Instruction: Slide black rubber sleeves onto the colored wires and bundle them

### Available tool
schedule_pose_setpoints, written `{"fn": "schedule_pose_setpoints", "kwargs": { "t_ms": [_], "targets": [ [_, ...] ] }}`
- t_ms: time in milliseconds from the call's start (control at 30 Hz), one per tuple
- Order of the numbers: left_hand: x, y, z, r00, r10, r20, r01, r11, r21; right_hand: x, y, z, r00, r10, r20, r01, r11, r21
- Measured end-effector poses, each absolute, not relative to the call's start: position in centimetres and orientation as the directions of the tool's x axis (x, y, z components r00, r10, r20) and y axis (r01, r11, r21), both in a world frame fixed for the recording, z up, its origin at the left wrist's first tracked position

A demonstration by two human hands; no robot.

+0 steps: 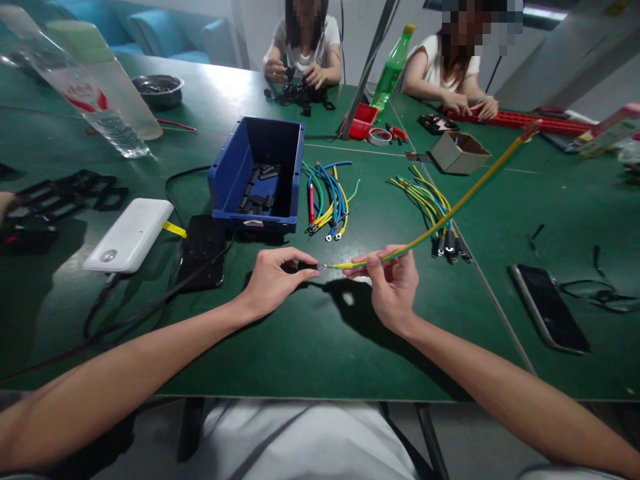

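One yellow-green wire (pixel 463 202), gently curved; far end (pixel 531 129) apparently coppery.

A white power bank (pixel 129 237) lies beside a dark phone (pixel 206 240).

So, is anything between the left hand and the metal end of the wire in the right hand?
No obstacle shows: the left hand seems to pinch a small dark piece right at the metal end of the yellow-green wire.
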State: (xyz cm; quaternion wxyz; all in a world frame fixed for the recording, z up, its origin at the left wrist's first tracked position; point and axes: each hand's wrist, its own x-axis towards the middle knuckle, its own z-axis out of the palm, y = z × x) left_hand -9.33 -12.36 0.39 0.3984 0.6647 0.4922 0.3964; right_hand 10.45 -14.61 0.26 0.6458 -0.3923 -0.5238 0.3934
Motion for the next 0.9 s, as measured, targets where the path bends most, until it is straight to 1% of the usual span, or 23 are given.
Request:
{"fn": "schedule_pose_setpoints", "kwargs": {
  "t_ms": [100, 200, 400, 600, 800, 900],
  "targets": [
    [-9.3, -12.4, 0.4, 0.211, 0.968, 0.139, 0.337, -0.205, 0.919, 10.5, -14.7, 0.3, 0.136, 0.912, 0.387, -0.083, 0.400, -0.913],
    [-9.3, -12.4, 0.5, 0.214, 0.963, 0.162, 0.343, -0.229, 0.911, 10.5, -14.7, 0.4, 0.132, 0.919, 0.372, -0.089, 0.385, -0.919],
    [-9.3, -12.6, 0.5, 0.227, 0.938, 0.261, 0.338, -0.327, 0.883, 10.6, -14.5, 0.5, 0.135, 0.957, 0.256, -0.115, 0.272, -0.956],
    [-9.4, -12.6, 0.6, 0.241, 0.911, 0.334, 0.350, -0.402, 0.846, 10.7, -14.5, 0.7, 0.125, 0.972, 0.197, -0.152, 0.215, -0.965],
    [-9.3, -12.8, 0.9, 0.274, 0.843, 0.463, 0.348, -0.536, 0.769, 11.0, -13.8, 0.3, 0.076, 0.992, 0.106, -0.242, 0.121, -0.963],
    [-9.3, -12.8, 0.9, 0.296, 0.825, 0.482, 0.328, -0.562, 0.760, 11.2, -13.5, 0.1, 0.057, 0.997, 0.060, -0.280, 0.073, -0.957]
  ]
}}
